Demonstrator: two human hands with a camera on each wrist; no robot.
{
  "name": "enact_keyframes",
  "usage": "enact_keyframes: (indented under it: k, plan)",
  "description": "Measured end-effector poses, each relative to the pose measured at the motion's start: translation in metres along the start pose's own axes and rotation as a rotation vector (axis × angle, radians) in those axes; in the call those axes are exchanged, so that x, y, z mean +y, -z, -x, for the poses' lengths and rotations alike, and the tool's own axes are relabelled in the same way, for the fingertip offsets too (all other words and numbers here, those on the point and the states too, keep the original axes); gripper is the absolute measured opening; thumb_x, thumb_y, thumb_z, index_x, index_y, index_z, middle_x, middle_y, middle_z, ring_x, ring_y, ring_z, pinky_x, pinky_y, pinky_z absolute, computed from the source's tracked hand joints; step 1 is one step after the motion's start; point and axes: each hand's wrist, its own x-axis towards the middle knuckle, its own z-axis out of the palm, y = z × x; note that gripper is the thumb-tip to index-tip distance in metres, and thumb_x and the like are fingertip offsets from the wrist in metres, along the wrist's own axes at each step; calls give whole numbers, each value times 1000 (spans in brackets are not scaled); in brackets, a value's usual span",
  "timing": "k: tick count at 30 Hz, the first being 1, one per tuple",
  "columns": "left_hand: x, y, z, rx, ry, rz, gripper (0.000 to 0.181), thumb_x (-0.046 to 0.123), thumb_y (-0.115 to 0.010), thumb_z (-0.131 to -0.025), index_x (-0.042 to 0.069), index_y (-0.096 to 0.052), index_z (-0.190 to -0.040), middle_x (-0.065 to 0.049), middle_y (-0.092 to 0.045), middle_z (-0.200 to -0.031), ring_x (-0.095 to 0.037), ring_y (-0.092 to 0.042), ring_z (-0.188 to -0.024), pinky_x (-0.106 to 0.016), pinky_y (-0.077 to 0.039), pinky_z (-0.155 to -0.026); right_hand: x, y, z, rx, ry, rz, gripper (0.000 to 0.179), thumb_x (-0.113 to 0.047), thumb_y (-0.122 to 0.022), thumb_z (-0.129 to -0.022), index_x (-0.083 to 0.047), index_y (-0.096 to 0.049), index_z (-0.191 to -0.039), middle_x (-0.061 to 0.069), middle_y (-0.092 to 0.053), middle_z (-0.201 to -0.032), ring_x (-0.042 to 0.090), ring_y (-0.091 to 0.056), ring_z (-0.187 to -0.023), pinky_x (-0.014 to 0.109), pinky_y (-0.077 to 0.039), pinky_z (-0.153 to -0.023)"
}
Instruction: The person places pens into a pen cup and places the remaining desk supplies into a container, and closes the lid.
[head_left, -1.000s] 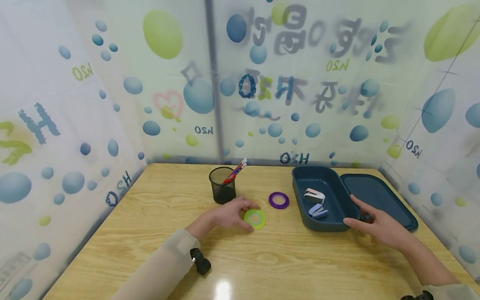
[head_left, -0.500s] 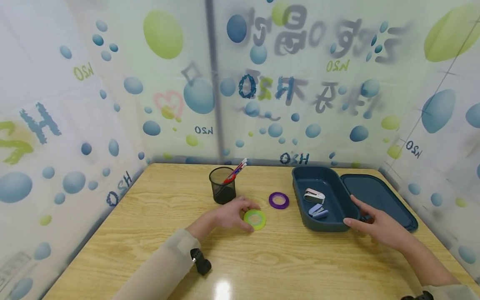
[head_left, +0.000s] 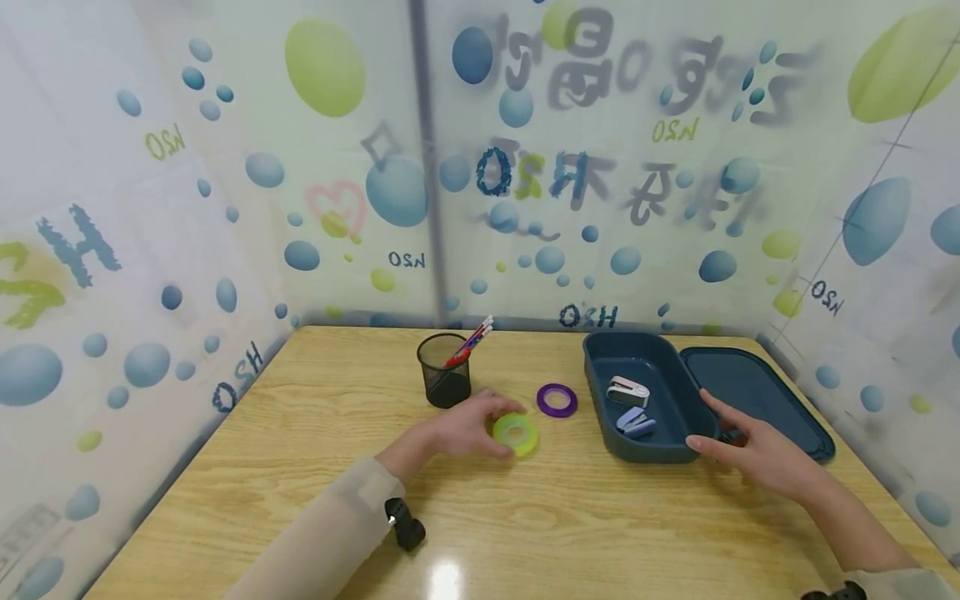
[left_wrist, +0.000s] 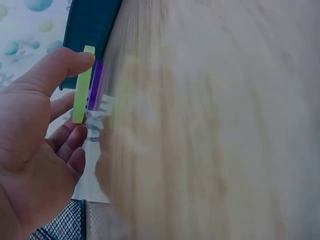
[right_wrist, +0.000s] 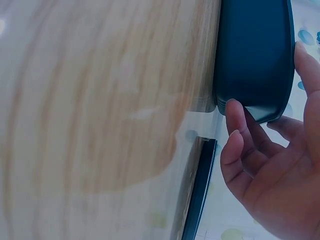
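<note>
A yellow-green tape roll [head_left: 516, 434] is pinched between the thumb and fingers of my left hand [head_left: 471, 427]. In the left wrist view the roll [left_wrist: 83, 85] stands edge-on between thumb and fingertips, seemingly just off the table. Just beyond it lies a purple tape roll [head_left: 557, 401]. My right hand [head_left: 765, 454] holds the near right corner of a dark blue box [head_left: 651, 450], thumb at the near rim and fingers along the right side. Inside the box are a white-and-black stapler [head_left: 628, 392] and a lavender stapler [head_left: 636, 422].
Behind my left hand stands a black mesh pen cup [head_left: 445, 375] with several pens [head_left: 472, 340]. A dark blue lid [head_left: 757, 392] lies flat to the right of the box, partly behind my right hand. Patterned curtains [head_left: 360, 275] border the wooden table [head_left: 360, 375].
My left hand has shifted slightly right with the yellow-green tape roll, which now looks tilted and a little raised. The right hand and the box have stayed put.
</note>
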Motion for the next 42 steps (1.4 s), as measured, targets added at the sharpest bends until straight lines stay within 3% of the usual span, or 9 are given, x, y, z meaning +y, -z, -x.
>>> enact_keyframes:
  k: [13, 20, 31, 42]
  plan:
    - [28, -8, -21, 81, -22, 39, 67, 35, -88, -91, 25, -64, -153, -1, -58, -135, -20, -55, -125, -41, -52, -105, 1, -1, -2, 3, 5, 3, 93, -51, -63, -110, -10, -14, -177, 12, -55, -117, 20, -55, -79, 33, -48, -62]
    - [46, -8, -46, 112, -66, 76, 65, 34, -88, -93, 24, -64, -153, -2, -55, -132, -21, -51, -122, -36, -49, -100, 1, 0, -3, 2, -1, 4, 94, -52, -64, -109, -10, -14, -177, 13, -55, -116, 20, -56, -80, 33, -48, -63]
    - [85, -9, -85, 143, -122, 5, 67, 38, -87, -94, 23, -64, -154, -2, -58, -140, -21, -53, -127, -28, -48, -99, 0, 1, -1, -3, 1, 0, 94, -51, -63, -110, -8, -13, -177, 16, -57, -123, 22, -56, -83, 33, -49, -65]
    - [100, -16, -124, 185, -140, -71, 69, 44, -85, -94, 22, -64, -155, -4, -60, -134, -23, -52, -127, -25, -43, -95, 1, 1, -2, -6, -3, -12, 95, -52, -63, -110, -9, -13, -177, 16, -56, -123, 21, -57, -82, 34, -50, -65]
